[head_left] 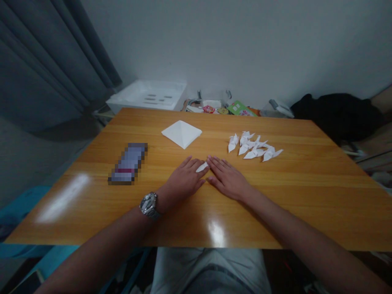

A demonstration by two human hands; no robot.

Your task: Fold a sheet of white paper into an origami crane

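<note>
A small folded piece of white paper (201,167) lies on the wooden table (306,204), partly covered by my fingers. My left hand (185,177) rests flat beside and over it, fingers stretched out, a silver watch (148,204) on the wrist. My right hand (228,176) also lies flat, its fingertips at the paper's right end. Beyond my right hand stand several folded white paper cranes (252,147) in a loose group. Past my left hand is a larger creased, diamond-shaped sheet of white paper (181,133).
A phone (128,163), blurred out, lies on the table's left side. Behind the far edge are a white tray (150,94), a green booklet (241,108) and other small items. Dark cloth (337,112) is heaped at the right; a grey curtain (45,53) hangs at the left.
</note>
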